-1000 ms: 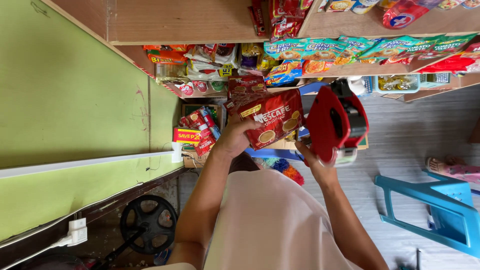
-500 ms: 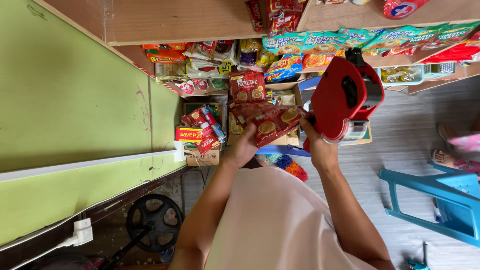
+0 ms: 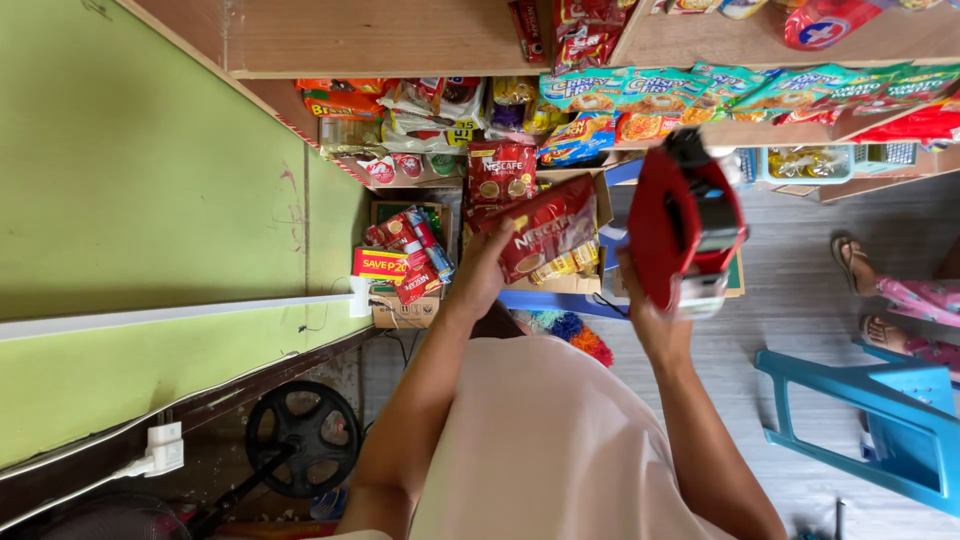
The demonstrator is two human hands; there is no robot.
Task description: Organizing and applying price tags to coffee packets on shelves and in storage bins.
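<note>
Head view:
Left hand (image 3: pixel 487 272): grips the red coffee sachet pack (image 3: pixel 545 228), glossy, printed with cups, tilted, above the cardboard box (image 3: pixel 590 283).
Right hand (image 3: pixel 645 305): closed around the red price labeller (image 3: pixel 688 225), just beside the pack.

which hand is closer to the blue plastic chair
Right. The right hand, holding the red price gun, is on the side of the blue chair; the left hand grips the red packet, farther off.

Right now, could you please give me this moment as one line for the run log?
left hand: holds red coffee sachet pack | right hand: holds red price-label gun | behind: cardboard box, snack shelves
</note>
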